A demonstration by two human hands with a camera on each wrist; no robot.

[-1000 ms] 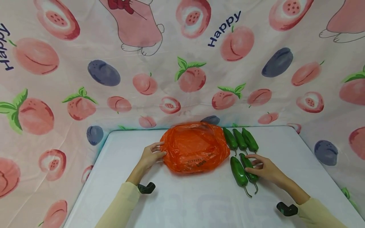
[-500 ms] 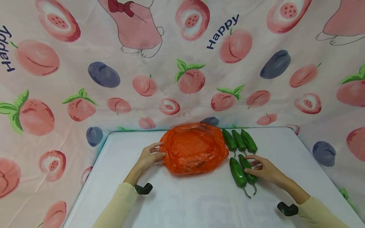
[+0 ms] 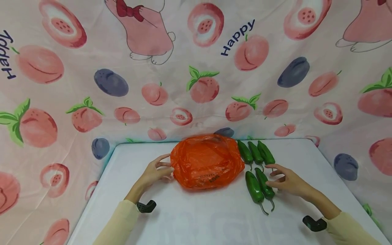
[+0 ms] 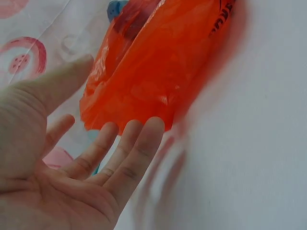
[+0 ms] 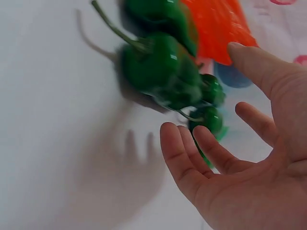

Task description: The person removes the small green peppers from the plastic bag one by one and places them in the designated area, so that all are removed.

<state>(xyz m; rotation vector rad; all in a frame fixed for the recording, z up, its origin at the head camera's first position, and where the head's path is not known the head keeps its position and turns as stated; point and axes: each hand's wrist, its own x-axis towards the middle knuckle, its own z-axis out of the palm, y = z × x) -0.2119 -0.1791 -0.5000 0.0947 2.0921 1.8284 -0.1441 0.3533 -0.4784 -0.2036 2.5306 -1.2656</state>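
A crumpled orange plastic bag (image 3: 208, 161) lies at the back middle of the white table. My left hand (image 3: 156, 172) is at the bag's left edge, its fingers loosely spread and holding nothing; in the left wrist view the fingertips (image 4: 152, 128) are beside the bag's end, and whether they touch it I cannot tell. On the right, my right hand (image 3: 289, 180) hovers with parted fingers beside a green chili pepper (image 3: 264, 184). Another green pepper (image 3: 254, 187) lies just left of that one. In the right wrist view nothing is in the right hand (image 5: 240, 158).
Several more green peppers (image 3: 256, 152) form a row behind the front pair, close to the bag's right side. A fruit-printed cloth (image 3: 196, 68) hangs behind the white table (image 3: 190, 221). Small dark devices (image 3: 314, 223) are worn at both wrists.
My right hand has drawn slightly right, off the front right pepper. My left hand has eased a little left and down from the bag's edge. Bag and peppers lie as before.
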